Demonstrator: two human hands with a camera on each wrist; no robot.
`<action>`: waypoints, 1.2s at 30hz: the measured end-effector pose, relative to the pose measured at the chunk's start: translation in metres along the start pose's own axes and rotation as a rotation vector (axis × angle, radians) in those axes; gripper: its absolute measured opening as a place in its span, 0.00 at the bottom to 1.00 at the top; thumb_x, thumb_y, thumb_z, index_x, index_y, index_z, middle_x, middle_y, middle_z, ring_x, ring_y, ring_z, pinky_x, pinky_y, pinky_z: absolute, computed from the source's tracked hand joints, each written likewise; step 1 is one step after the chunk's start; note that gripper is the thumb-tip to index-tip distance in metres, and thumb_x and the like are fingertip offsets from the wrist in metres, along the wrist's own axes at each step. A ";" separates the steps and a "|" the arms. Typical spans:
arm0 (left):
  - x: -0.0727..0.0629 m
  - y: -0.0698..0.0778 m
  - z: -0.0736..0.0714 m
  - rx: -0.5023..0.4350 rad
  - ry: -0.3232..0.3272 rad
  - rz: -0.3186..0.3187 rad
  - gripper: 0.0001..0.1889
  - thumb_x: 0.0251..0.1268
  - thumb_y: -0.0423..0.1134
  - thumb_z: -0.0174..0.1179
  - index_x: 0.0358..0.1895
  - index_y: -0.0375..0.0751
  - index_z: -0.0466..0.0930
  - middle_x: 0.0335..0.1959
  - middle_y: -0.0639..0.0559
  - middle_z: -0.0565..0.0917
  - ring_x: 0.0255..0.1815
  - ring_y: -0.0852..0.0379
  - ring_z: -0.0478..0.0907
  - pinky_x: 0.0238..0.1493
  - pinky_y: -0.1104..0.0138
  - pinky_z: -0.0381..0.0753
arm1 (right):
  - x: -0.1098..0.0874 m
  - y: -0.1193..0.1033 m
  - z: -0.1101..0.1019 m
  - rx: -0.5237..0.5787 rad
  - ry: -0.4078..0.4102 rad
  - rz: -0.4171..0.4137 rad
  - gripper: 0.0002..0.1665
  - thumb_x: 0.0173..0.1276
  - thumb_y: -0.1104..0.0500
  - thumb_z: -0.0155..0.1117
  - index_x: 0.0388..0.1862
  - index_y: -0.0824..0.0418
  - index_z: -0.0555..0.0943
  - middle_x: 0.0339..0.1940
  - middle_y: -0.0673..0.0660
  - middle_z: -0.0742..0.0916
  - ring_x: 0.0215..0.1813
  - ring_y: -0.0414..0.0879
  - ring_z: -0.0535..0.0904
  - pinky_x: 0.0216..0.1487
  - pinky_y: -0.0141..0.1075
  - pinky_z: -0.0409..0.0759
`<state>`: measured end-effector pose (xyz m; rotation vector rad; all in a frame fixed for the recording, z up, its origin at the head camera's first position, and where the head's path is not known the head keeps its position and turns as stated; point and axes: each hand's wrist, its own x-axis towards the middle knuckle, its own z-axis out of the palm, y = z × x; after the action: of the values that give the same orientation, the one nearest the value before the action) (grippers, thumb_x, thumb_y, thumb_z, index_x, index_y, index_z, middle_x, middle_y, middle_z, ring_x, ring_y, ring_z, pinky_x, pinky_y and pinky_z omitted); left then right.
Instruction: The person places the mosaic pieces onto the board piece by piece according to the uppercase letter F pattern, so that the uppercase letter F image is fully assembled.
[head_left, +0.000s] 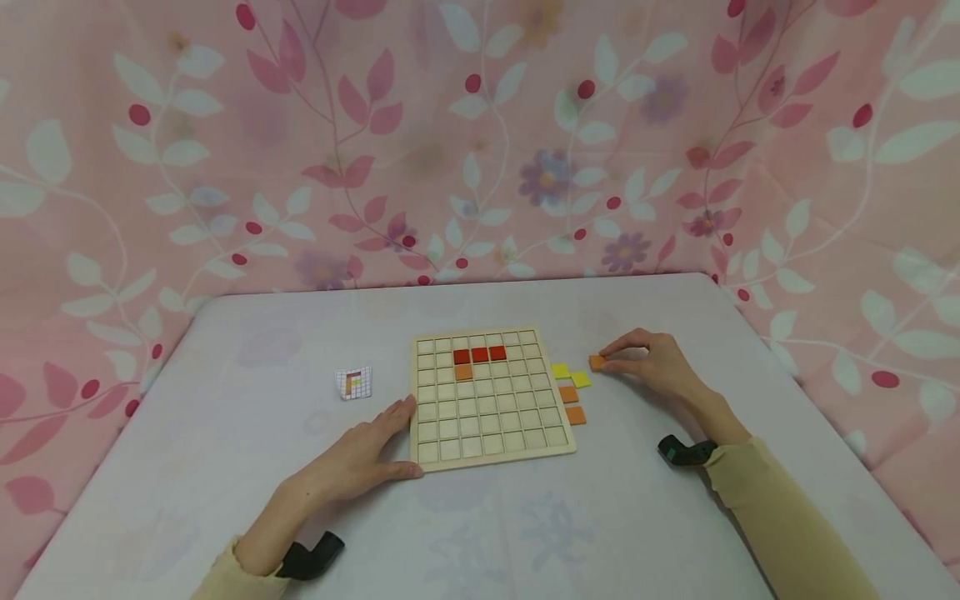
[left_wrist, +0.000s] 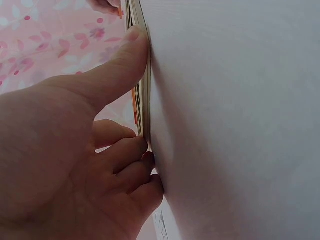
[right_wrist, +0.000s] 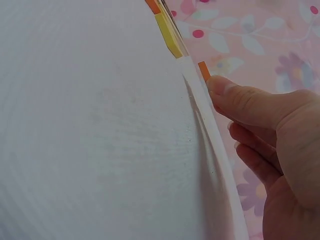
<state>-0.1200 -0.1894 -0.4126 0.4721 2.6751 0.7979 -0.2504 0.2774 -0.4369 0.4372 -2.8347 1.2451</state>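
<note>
Between thumb and fingers, my right hand (head_left: 660, 365) pinches an orange square tile (head_left: 597, 363), held to the right of the wooden grid board (head_left: 480, 427). The right wrist view shows the same orange tile (right_wrist: 204, 70) edge-on past the thumb tip. My left hand (head_left: 352, 462) rests at the board's near left corner, its fingers along the left edge and its thumb at the near corner. Three red tiles (head_left: 480, 356) lie in a row on the board, with one orange tile (head_left: 463, 372) just below the leftmost.
Two yellow tiles (head_left: 580, 380) and two orange tiles (head_left: 575, 416) lie by the board's right edge. A small pattern card (head_left: 363, 383) with a coloured figure on a grid lies left of the board. A white cloth (head_left: 495, 533) covers the table, and a flowered curtain hangs behind.
</note>
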 end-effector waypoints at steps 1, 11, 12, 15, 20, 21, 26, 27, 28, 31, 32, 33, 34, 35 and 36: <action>0.000 0.000 0.000 0.002 0.000 0.002 0.54 0.56 0.57 0.71 0.80 0.40 0.51 0.80 0.42 0.56 0.81 0.42 0.52 0.74 0.37 0.54 | 0.000 0.000 0.000 0.001 0.002 0.001 0.17 0.56 0.46 0.79 0.43 0.49 0.89 0.48 0.53 0.87 0.58 0.52 0.77 0.67 0.57 0.67; 0.002 0.002 0.000 -0.002 -0.003 0.002 0.54 0.56 0.57 0.71 0.80 0.40 0.51 0.80 0.43 0.56 0.81 0.43 0.51 0.74 0.38 0.54 | 0.000 -0.015 0.004 0.004 0.040 -0.038 0.17 0.55 0.47 0.80 0.42 0.51 0.90 0.45 0.52 0.88 0.55 0.51 0.79 0.63 0.54 0.72; 0.002 0.002 0.000 -0.001 -0.003 0.000 0.54 0.56 0.57 0.71 0.80 0.40 0.51 0.80 0.43 0.56 0.81 0.43 0.51 0.74 0.38 0.54 | 0.001 -0.019 0.005 0.010 0.041 -0.047 0.16 0.55 0.49 0.80 0.42 0.51 0.90 0.45 0.52 0.88 0.55 0.51 0.79 0.63 0.54 0.72; 0.002 0.001 0.000 0.005 -0.003 -0.001 0.54 0.56 0.57 0.71 0.80 0.41 0.51 0.80 0.44 0.56 0.81 0.43 0.51 0.74 0.38 0.54 | 0.004 -0.031 0.010 0.030 0.027 -0.063 0.15 0.55 0.51 0.80 0.42 0.51 0.90 0.44 0.52 0.88 0.55 0.52 0.80 0.63 0.54 0.72; 0.002 0.000 0.000 0.010 -0.001 0.003 0.54 0.56 0.57 0.71 0.80 0.40 0.51 0.80 0.43 0.56 0.81 0.43 0.52 0.74 0.38 0.55 | 0.009 -0.046 0.024 0.042 0.007 -0.065 0.14 0.55 0.51 0.80 0.40 0.50 0.90 0.42 0.51 0.87 0.52 0.53 0.80 0.61 0.53 0.71; 0.001 0.000 0.000 0.011 -0.001 0.004 0.53 0.57 0.57 0.71 0.80 0.40 0.51 0.80 0.43 0.56 0.81 0.42 0.52 0.74 0.38 0.55 | 0.010 -0.048 0.027 0.037 0.004 -0.074 0.13 0.56 0.51 0.80 0.40 0.50 0.90 0.42 0.51 0.87 0.52 0.53 0.80 0.61 0.53 0.72; 0.000 0.001 0.000 0.016 -0.001 0.006 0.53 0.57 0.58 0.70 0.80 0.40 0.51 0.80 0.42 0.56 0.81 0.42 0.51 0.74 0.38 0.54 | 0.014 -0.062 0.039 0.031 -0.015 -0.141 0.12 0.57 0.53 0.79 0.40 0.51 0.90 0.41 0.51 0.87 0.52 0.51 0.80 0.60 0.53 0.74; 0.000 0.001 -0.001 0.016 0.000 0.003 0.53 0.57 0.57 0.70 0.80 0.40 0.51 0.80 0.42 0.56 0.81 0.43 0.51 0.74 0.38 0.54 | 0.015 -0.064 0.042 0.034 -0.019 -0.150 0.12 0.57 0.54 0.79 0.40 0.51 0.90 0.41 0.52 0.87 0.52 0.51 0.80 0.59 0.53 0.74; 0.000 0.001 -0.001 0.016 0.002 0.006 0.53 0.57 0.57 0.70 0.80 0.40 0.51 0.80 0.42 0.56 0.81 0.42 0.52 0.74 0.38 0.55 | 0.016 -0.066 0.044 0.037 -0.021 -0.159 0.12 0.56 0.54 0.79 0.40 0.51 0.90 0.40 0.52 0.87 0.52 0.51 0.80 0.59 0.53 0.74; 0.000 0.001 -0.001 0.022 0.007 0.019 0.53 0.57 0.57 0.70 0.80 0.38 0.51 0.80 0.40 0.57 0.80 0.40 0.52 0.73 0.38 0.56 | 0.018 -0.074 0.051 0.050 -0.033 -0.162 0.11 0.56 0.55 0.80 0.39 0.51 0.90 0.40 0.51 0.87 0.52 0.50 0.80 0.59 0.52 0.75; 0.000 0.001 -0.001 0.019 0.005 0.015 0.53 0.57 0.57 0.71 0.80 0.38 0.51 0.80 0.40 0.57 0.80 0.41 0.52 0.74 0.38 0.55 | 0.018 -0.076 0.054 0.054 -0.034 -0.159 0.11 0.55 0.55 0.80 0.38 0.51 0.90 0.40 0.50 0.87 0.53 0.50 0.80 0.60 0.52 0.75; 0.000 0.001 -0.001 0.017 0.006 0.014 0.53 0.57 0.57 0.71 0.80 0.38 0.52 0.80 0.40 0.57 0.80 0.41 0.52 0.74 0.38 0.56 | 0.019 -0.079 0.056 0.054 -0.032 -0.159 0.11 0.55 0.55 0.80 0.38 0.51 0.91 0.40 0.50 0.87 0.53 0.50 0.80 0.60 0.52 0.75; 0.000 0.001 -0.001 0.017 0.005 0.014 0.53 0.57 0.56 0.71 0.80 0.38 0.52 0.80 0.40 0.57 0.80 0.41 0.53 0.74 0.38 0.56 | 0.020 -0.082 0.059 0.055 -0.032 -0.164 0.11 0.55 0.55 0.80 0.38 0.52 0.91 0.39 0.50 0.87 0.53 0.50 0.81 0.61 0.52 0.75; 0.000 0.001 0.000 0.017 0.004 0.013 0.53 0.57 0.56 0.71 0.80 0.39 0.52 0.80 0.41 0.57 0.80 0.41 0.52 0.74 0.38 0.55 | 0.021 -0.085 0.061 0.058 -0.033 -0.170 0.11 0.55 0.56 0.80 0.38 0.52 0.91 0.39 0.50 0.87 0.53 0.50 0.81 0.61 0.53 0.75; 0.000 0.001 0.000 0.019 0.005 0.016 0.53 0.57 0.56 0.71 0.80 0.38 0.52 0.80 0.40 0.57 0.80 0.41 0.52 0.74 0.38 0.56 | 0.022 -0.087 0.064 0.060 -0.032 -0.176 0.11 0.55 0.56 0.80 0.38 0.53 0.91 0.39 0.50 0.87 0.52 0.50 0.81 0.61 0.53 0.75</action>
<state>-0.1202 -0.1884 -0.4120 0.4970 2.6887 0.7792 -0.2428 0.1696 -0.4146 0.6973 -2.7190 1.3028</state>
